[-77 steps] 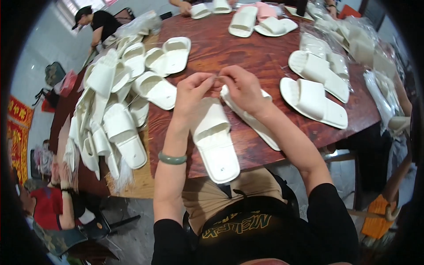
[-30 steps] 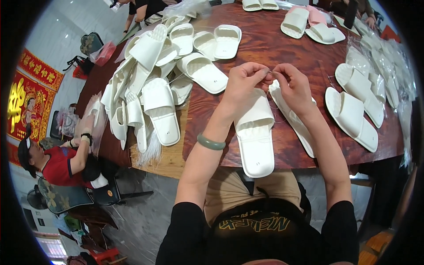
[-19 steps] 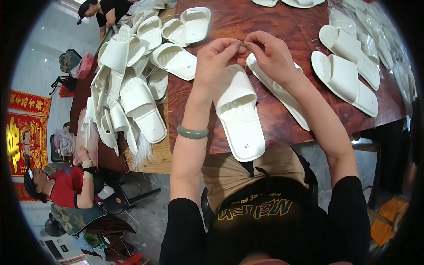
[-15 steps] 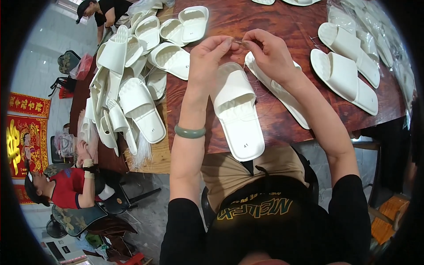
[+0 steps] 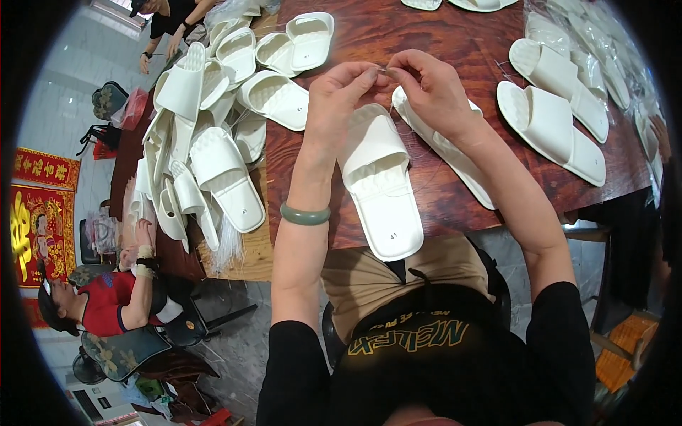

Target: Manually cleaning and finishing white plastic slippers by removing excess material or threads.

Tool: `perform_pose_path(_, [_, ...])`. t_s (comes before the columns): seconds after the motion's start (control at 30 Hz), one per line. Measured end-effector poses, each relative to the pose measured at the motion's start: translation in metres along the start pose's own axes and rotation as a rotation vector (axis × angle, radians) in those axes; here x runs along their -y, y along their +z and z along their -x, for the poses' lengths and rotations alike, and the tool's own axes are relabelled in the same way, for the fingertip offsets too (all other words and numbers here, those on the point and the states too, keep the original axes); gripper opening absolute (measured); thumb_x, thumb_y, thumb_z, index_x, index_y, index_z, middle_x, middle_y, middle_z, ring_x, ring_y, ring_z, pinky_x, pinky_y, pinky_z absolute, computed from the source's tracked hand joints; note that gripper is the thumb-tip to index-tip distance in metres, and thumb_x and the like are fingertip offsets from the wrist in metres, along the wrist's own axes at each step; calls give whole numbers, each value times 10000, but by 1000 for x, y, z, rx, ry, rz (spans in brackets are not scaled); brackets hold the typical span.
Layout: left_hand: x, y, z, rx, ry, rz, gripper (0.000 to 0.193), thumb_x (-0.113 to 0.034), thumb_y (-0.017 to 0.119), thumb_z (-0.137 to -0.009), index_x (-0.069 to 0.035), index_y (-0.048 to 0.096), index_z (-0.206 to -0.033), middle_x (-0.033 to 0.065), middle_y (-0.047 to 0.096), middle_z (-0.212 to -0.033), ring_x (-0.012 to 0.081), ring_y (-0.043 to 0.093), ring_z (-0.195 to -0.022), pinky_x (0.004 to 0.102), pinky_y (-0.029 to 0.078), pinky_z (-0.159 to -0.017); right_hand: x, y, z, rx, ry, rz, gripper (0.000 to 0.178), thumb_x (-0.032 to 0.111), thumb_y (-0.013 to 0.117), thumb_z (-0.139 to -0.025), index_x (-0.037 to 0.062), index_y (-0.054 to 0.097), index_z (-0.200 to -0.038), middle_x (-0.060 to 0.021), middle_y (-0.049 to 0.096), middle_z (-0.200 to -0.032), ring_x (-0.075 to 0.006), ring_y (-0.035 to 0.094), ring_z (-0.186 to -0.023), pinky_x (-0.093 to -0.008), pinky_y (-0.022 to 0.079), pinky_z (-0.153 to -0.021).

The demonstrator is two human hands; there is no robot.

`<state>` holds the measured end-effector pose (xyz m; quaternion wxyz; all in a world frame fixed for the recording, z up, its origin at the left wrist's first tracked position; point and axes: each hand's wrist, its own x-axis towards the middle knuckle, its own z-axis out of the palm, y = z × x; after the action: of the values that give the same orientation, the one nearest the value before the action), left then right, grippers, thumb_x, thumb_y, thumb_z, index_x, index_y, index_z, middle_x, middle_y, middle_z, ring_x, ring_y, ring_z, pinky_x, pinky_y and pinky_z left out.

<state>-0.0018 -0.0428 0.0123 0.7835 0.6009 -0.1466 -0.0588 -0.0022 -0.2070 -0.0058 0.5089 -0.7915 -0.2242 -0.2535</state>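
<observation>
Dark wooden table (image 5: 455, 177), slippers all over it.
One white slipper (image 5: 380, 181) lies at the near edge, a pair (image 5: 554, 117) sits right, a loose heap (image 5: 206, 142) crowds the left side.

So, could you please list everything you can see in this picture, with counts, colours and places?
White foam slide slipper: one, white, under both hands at the table's near edge.
Flat white slipper on its side: one, white, just right of it.
Pair of white slippers: two, white, far right.
Heap of white slippers: many, white, left of the table.
Bagged slippers in clear plastic: several, white, upper right.
Dark red-brown wooden table: one.
Seated person in red top: one, lower left.
Green bangle: one, left wrist.
Left hand: pinching at something small and thin.
Right hand: pinching opposite it.
</observation>
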Motion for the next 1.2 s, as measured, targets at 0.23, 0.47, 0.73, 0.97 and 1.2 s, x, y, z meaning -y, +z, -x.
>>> perform_pose_path(0.23, [0, 2, 0, -3, -6, -17, 185, -103, 575, -886, 57, 602, -975, 110, 648, -869, 149, 625, -735, 246, 524, -667, 1, -1, 0, 3, 5, -20, 101, 44, 578, -853, -18, 586, -933, -73, 616, -802, -118, 558, -730, -247, 455, -665])
perform_pose_path(0.47, [-1, 1, 1, -26, 0, -23, 173, -99, 568, -890, 48, 606, -973, 106, 649, -863, 151, 628, -753, 246, 522, -670, 3, -2, -1, 14, 28, 12, 102, 45, 579, -850, -17, 588, -931, -76, 622, -816, -122, 562, -731, -251, 456, -657])
perform_pose_path(0.73, [-3, 0, 1, -14, -10, -36, 163, -93, 565, -891, 37, 614, -975, 108, 654, -874, 155, 634, -781, 257, 527, -689, 0, 1, 0, -1, 8, -5, 106, 47, 575, -857, -20, 589, -939, -75, 626, -810, -111, 558, -725, -242, 455, -649])
perform_pose_path(0.97, [-2, -2, 0, 3, 6, -34, 173, -103, 572, -889, 37, 611, -983, 107, 656, -879, 155, 636, -784, 257, 528, -693, 3, -1, 0, -22, -1, 4, 104, 74, 573, -841, 2, 598, -911, -95, 630, -802, -183, 580, -693, -291, 462, -620])
perform_pose_path(1.2, [0, 5, 1, -16, -6, -56, 181, -108, 574, -886, 43, 611, -979, 82, 652, -855, 127, 624, -741, 232, 518, -661, 4, -4, 0, 7, 14, 34, 109, 42, 570, -857, -21, 589, -944, -78, 635, -826, -112, 575, -731, -250, 465, -648])
